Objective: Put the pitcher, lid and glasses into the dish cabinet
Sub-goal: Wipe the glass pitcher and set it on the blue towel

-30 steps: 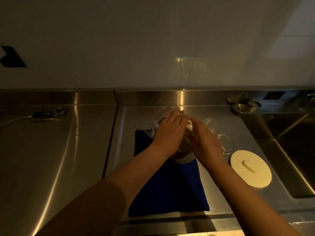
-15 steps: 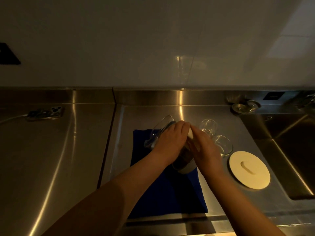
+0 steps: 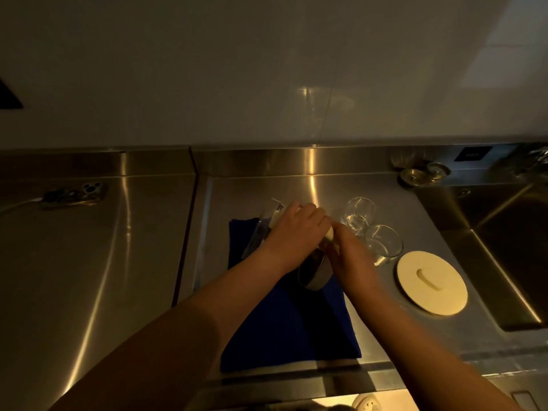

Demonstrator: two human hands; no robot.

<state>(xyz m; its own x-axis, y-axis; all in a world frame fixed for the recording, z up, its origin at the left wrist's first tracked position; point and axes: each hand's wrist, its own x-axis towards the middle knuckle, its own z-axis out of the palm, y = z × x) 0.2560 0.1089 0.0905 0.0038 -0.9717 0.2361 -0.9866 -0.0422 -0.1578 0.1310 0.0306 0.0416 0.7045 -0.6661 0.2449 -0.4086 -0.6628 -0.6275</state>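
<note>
Hands meet over the blue cloth [image 3: 284, 321], and the step in hand looks like getting a firm hold on the glass pitcher [image 3: 314, 271], which lies tipped on its side across the far part of that cloth, base toward the person and mouth toward the cloth's far left corner. To do it well, the pitcher wants support under the body as well as at the pale handle part, and it should come up level before it goes anywhere near the cabinet, since glass on steel is slippery. The left hand [image 3: 293, 232] lies curled over the pitcher's upper side, fingers wrapped round it. The right hand [image 3: 353, 259] comes in from the cloth's right edge and pinches the pale piece at the pitcher's side. Two glasses [image 3: 370, 229] stand just right of the cloth, close behind the right hand, so the lift needs care there. The round lid [image 3: 433, 283] lies flat further right of the cloth, untouched.
</note>
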